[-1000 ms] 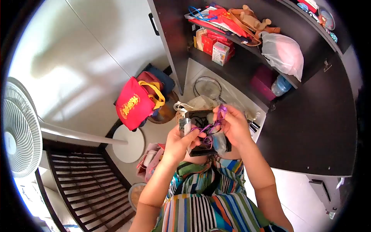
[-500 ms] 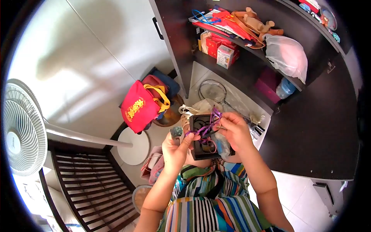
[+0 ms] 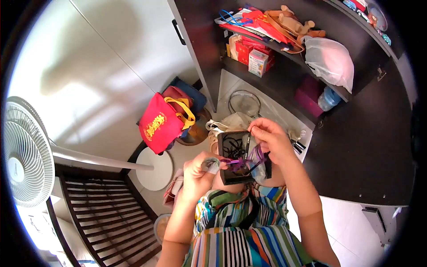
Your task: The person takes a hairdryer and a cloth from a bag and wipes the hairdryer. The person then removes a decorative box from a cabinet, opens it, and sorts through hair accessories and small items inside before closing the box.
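Observation:
A shiny purple ribbon-like cord (image 3: 234, 164) is stretched between my two hands above an open black box (image 3: 240, 181) in my lap. My left hand (image 3: 195, 173) is closed on one end of it, and a crumpled grey-green, partly see-through piece (image 3: 211, 166) shows at the same fingers. Over the box's right side, my right hand (image 3: 273, 141) is closed, with purple loops hanging just below its fingers. Inside the box lie tangled black cords (image 3: 232, 147) and a clear plastic bag (image 3: 261, 171) with something bluish.
A dark cabinet (image 3: 284, 84) holds papers, small boxes, a stuffed toy (image 3: 293, 22) and a white plastic bag (image 3: 331, 62). To the left are a red bag (image 3: 155, 122), a fan base (image 3: 155, 169) and a slatted dark wooden frame (image 3: 104, 211). A coiled cable (image 3: 244, 103) lies on the floor.
The purple cord has come down lower over the box, uncovering more of the black cords. My right hand has turned, its fingertips now higher. The grey-green piece has shifted lower and right.

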`<state>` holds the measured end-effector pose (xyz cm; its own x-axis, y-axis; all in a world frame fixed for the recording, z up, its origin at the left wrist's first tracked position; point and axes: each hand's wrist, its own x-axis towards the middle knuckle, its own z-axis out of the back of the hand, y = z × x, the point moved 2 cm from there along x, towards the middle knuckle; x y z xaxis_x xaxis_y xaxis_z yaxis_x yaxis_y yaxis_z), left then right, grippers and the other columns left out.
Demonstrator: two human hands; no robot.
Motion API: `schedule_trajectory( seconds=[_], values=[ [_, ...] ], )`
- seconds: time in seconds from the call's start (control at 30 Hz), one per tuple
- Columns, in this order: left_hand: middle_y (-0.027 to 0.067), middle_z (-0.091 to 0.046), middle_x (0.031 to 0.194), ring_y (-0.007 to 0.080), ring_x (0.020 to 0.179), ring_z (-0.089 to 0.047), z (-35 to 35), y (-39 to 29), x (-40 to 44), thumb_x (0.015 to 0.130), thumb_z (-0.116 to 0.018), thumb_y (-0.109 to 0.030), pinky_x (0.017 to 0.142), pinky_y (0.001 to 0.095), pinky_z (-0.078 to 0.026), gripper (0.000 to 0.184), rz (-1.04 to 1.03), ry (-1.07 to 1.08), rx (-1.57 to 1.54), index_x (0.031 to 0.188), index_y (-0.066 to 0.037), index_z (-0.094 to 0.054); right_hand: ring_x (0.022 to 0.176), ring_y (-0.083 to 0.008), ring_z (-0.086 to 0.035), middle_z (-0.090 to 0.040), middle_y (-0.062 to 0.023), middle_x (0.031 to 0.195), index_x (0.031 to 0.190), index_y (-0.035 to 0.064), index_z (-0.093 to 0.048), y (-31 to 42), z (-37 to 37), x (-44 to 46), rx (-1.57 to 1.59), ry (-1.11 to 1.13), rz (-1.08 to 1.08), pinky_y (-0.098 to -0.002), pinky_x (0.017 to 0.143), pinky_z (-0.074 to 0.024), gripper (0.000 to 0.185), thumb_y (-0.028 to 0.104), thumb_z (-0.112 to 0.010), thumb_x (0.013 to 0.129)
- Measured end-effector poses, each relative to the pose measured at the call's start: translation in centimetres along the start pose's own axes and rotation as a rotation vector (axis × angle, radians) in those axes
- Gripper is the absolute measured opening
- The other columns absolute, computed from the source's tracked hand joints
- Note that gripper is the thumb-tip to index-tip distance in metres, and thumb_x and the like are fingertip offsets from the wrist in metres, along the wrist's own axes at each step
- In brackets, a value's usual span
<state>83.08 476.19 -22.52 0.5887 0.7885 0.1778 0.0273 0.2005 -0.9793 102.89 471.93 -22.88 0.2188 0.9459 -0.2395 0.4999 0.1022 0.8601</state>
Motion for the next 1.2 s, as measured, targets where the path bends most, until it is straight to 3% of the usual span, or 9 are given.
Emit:
schedule_trajectory(
  seconds=[0.13,0.27,0.6,0.7,0.77,0.93,1.03,1.07,1.2],
  values=[
    [0.0102,-0.06,0.069,0.0116,0.065,-0.06,0.4,-3.2,0.4,0.069,-0.054,0.007,0.061,0.0235,-0.046,0.016,-0.092,-0.005,0.483,0.08,-0.003,-0.056,0.045,-0.0029,-0.03,-0.052,-0.0017,0.075,0.084,0.0033,-0.054,2.2,-0.3,-0.8,-0.098,0.158,0.077,-0.0173,0.04,-0.0217,0.006,0.008,-0.051,0.08],
    [0.0071,-0.061,0.067,0.0102,0.062,-0.059,1.6,-2.0,-0.2,0.068,-0.059,0.004,0.057,0.0244,-0.047,0.015,0.104,-0.153,0.352,0.081,-0.003,-0.055,0.046,-0.0034,-0.033,-0.053,-0.0116,0.085,0.083,0.0024,-0.051,3.2,-0.2,-2.7,0.103,0.412,0.398,-0.0172,0.041,-0.0252,0.01,-0.001,-0.043,0.078],
    [0.0128,-0.061,0.068,0.0138,0.051,-0.056,7.3,-1.0,-3.2,0.076,-0.056,-0.002,0.047,0.0214,-0.043,0.004,0.309,-0.441,-0.315,0.079,0.0,-0.053,0.049,-0.0123,-0.038,-0.046,-0.0064,0.065,0.091,0.005,-0.041,2.8,3.0,-3.2,0.609,0.05,0.482,-0.023,0.042,-0.0303,0.028,0.03,-0.051,0.083],
    [0.0132,-0.06,0.067,0.0143,0.051,-0.056,6.7,-1.0,-3.5,0.076,-0.055,0.0,0.048,0.0214,-0.042,0.004,0.378,-0.445,-0.309,0.079,0.0,-0.053,0.052,-0.0117,-0.044,-0.047,-0.0074,0.068,0.088,0.0049,-0.042,2.5,2.2,-3.3,0.245,0.431,0.422,-0.0227,0.042,-0.0328,0.036,0.039,-0.051,0.081],
    [0.0139,-0.061,0.068,0.0155,0.051,-0.056,5.7,-0.7,-3.1,0.075,-0.056,0.001,0.047,0.0217,-0.043,0.006,0.351,-0.418,-0.377,0.08,-0.001,-0.053,0.08,-0.0254,-0.057,-0.054,-0.0217,0.099,0.104,-0.0025,-0.05,2.9,0.2,-4.0,-0.096,0.743,0.21,-0.0272,0.062,-0.0463,0.072,0.061,-0.051,0.07],
    [0.0146,-0.062,0.071,0.0152,0.054,-0.058,4.7,-1.1,-1.8,0.076,-0.058,-0.003,0.046,0.0212,-0.043,0.008,0.304,-0.326,-0.384,0.082,-0.001,-0.054,0.09,-0.0181,-0.054,-0.055,-0.0113,0.106,0.099,-0.0007,-0.058,1.0,-0.8,-1.1,-0.822,0.195,0.355,-0.0289,0.079,-0.041,0.021,0.009,-0.048,0.082],
    [0.0149,-0.061,0.07,0.0161,0.052,-0.058,4.2,-1.4,-1.4,0.076,-0.058,-0.004,0.045,0.0214,-0.043,0.008,0.306,-0.32,-0.372,0.083,-0.001,-0.053,0.078,-0.0114,-0.054,-0.058,-0.0047,0.091,0.101,0.0057,-0.058,-0.9,-3.0,-1.1,-0.633,0.454,0.218,-0.0235,0.066,-0.0437,0.025,0.007,-0.058,0.076],
    [0.0153,-0.061,0.07,0.0169,0.051,-0.058,4.0,-1.5,-1.1,0.076,-0.059,-0.004,0.045,0.0219,-0.043,0.009,0.298,-0.334,-0.377,0.082,-0.002,-0.053,0.088,-0.0138,-0.051,-0.055,-0.0067,0.105,0.107,0.0012,-0.053,-1.4,-3.3,-1.2,-0.579,0.527,0.135,-0.0264,0.079,-0.0402,0.032,0.003,-0.058,0.075],
    [0.0143,-0.06,0.069,0.0158,0.05,-0.055,5.1,-1.7,-1.5,0.078,-0.055,-0.004,0.045,0.0219,-0.042,0.007,0.225,-0.498,-0.373,0.084,-0.001,-0.051,0.084,-0.0148,-0.054,-0.058,-0.0056,0.092,0.099,0.0004,-0.056,-1.9,-4.2,-1.8,-0.728,0.839,0.149,-0.0266,0.076,-0.0415,0.023,0.008,-0.057,0.078]
  ],
)
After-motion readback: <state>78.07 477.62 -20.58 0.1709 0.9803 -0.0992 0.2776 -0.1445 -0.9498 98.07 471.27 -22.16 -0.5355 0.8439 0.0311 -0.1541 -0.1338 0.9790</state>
